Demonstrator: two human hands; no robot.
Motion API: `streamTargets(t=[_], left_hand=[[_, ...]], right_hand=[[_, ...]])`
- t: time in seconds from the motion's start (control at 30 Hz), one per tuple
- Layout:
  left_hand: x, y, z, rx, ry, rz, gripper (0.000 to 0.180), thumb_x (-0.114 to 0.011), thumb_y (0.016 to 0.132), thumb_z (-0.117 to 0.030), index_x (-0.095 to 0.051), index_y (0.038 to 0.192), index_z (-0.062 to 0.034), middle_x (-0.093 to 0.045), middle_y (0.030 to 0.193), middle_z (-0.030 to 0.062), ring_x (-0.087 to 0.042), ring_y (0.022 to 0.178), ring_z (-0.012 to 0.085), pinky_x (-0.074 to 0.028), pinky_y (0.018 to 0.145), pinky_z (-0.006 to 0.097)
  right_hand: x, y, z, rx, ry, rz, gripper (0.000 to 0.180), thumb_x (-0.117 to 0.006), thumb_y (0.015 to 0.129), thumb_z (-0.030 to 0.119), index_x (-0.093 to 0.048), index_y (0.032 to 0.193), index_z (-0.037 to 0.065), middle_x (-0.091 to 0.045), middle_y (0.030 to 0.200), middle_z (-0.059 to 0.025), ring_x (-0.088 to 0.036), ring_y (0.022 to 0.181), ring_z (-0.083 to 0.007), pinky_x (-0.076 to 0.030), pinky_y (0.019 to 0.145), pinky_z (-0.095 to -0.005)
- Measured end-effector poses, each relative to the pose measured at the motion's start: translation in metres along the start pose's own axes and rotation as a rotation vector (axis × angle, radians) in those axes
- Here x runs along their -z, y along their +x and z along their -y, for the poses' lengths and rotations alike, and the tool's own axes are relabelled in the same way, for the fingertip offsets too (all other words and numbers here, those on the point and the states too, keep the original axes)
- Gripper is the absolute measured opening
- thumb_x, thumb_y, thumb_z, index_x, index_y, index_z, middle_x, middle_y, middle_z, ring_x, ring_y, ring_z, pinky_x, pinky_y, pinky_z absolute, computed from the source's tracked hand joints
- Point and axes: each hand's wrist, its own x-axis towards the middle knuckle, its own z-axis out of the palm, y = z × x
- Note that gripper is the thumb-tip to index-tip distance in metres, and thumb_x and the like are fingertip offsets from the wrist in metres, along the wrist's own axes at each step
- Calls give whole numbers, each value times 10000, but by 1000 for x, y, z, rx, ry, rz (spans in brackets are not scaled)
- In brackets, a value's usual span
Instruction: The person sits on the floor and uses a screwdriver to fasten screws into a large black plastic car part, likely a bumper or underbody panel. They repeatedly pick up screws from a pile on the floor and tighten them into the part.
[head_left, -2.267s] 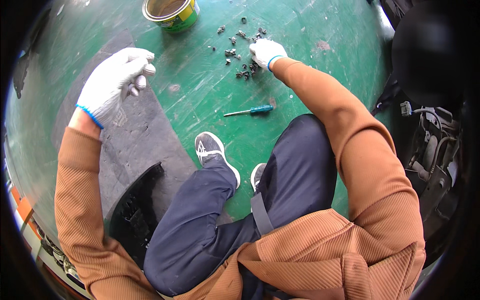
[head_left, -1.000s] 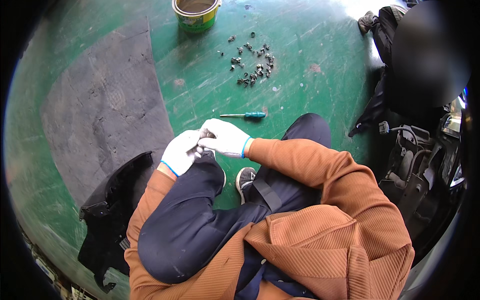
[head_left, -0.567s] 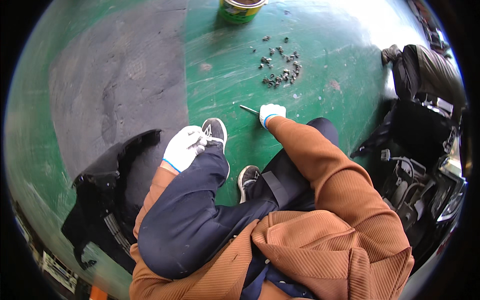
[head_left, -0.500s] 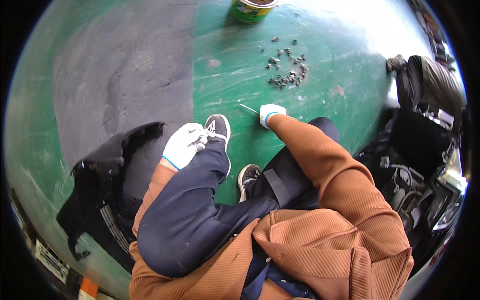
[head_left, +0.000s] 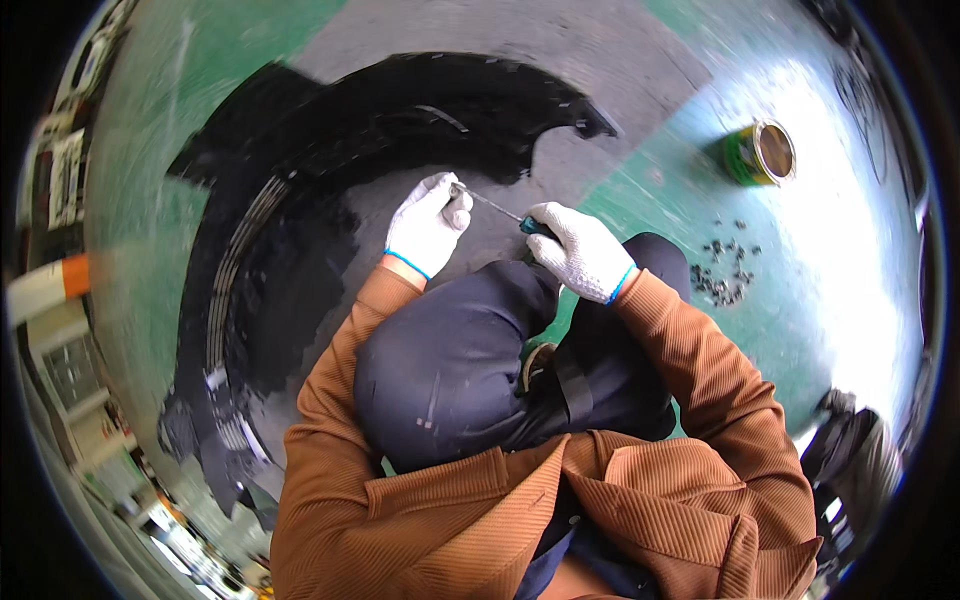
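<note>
In a white glove with a blue cuff, my right hand (head_left: 582,250) grips a screwdriver with a teal handle (head_left: 534,226). Its thin metal shaft (head_left: 492,205) points up and left to my left hand (head_left: 430,222), also gloved in white. Thumb and fingers of that hand pinch a small greyish fastener (head_left: 457,191), mostly hidden, at the screwdriver's tip. Just beyond both hands curves a large black plastic car panel (head_left: 330,125), lying on the floor.
A green and yellow tin (head_left: 760,153) stands at the far right. Nearer lie several small metal fasteners (head_left: 725,285), scattered on the green floor. A grey patch (head_left: 520,35) of floor is ahead. Another person's leg (head_left: 860,465) shows at the lower right.
My view has swung left, bringing the black panel ahead of me. My right hand has come from the floor side with the screwdriver and now meets the left hand above my knees.
</note>
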Motion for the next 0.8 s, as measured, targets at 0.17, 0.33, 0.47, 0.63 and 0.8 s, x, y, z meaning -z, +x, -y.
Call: streamTargets(t=[0.17, 0.33, 0.47, 0.63, 0.8], left_hand=[[24, -51, -49, -117, -77, -36, 100, -571, 1095, -123, -626, 1145, -56, -634, 950, 55, -606, 818, 144, -493, 659, 276], [30, -70, -73, -212, -92, -129, 109, -587, 1091, -121, -609, 1174, -52, -636, 950, 70, -604, 785, 137, -501, 658, 273], [24, -84, -84, -325, 39, -209, 135, -605, 1080, -106, -608, 1194, -33, -652, 972, 84, -622, 793, 136, -510, 664, 272], [40, -118, -103, -486, 265, -354, 143, -616, 1068, -108, -618, 1181, -20, -696, 1034, 113, -663, 843, 151, -563, 722, 285], [79, -153, -112, -393, 366, -397, 157, -646, 1042, -118, -626, 1163, -20, -707, 1040, 119, -705, 877, 184, -594, 752, 321]], right_hand=[[-16, 16, 52, 191, -48, 16, 312, -665, 949, 212, -667, 1201, 29, -711, 1046, -218, -698, 996, -409, -562, 885, -455], [-28, 28, 80, 229, -82, -4, 350, -666, 939, 214, -679, 1240, 36, -726, 1054, -209, -712, 989, -394, -575, 890, -442], [-29, 31, 97, 256, -161, -21, 357, -659, 935, 222, -683, 1246, 47, -725, 1004, -206, -718, 944, -391, -577, 849, -462], [-52, 36, 137, 299, -268, -18, 382, -655, 934, 231, -669, 1272, 53, -713, 955, -212, -710, 906, -403, -577, 834, -470], [-87, 46, 139, 241, 78, 178, 389, -614, 981, 253, -674, 1289, 23, -733, 1090, -246, -712, 1013, -418, -567, 889, -455]])
